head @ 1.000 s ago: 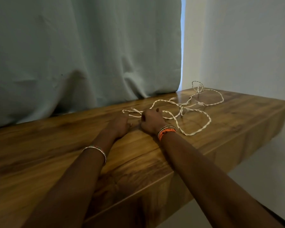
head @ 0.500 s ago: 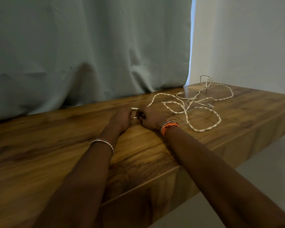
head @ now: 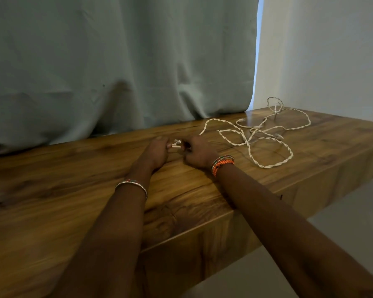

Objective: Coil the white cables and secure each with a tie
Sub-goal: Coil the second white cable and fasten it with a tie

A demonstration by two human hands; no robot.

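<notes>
Head view: we see our left hand (head: 157, 150) and right hand (head: 197, 152) meet on the wooden worktop (head: 52, 201), each grip pinched on the near end of the white cables (head: 267, 138), which sprawl uncoiled toward the right by the curtain (head: 116, 61).

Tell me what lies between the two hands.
In the head view, a short white cable end spans the gap between the left hand and right hand, above the wooden table.

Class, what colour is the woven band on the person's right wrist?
Mostly bright orange, with thinner darker strands beside it: the wrist band, best seen in the head view.
</notes>
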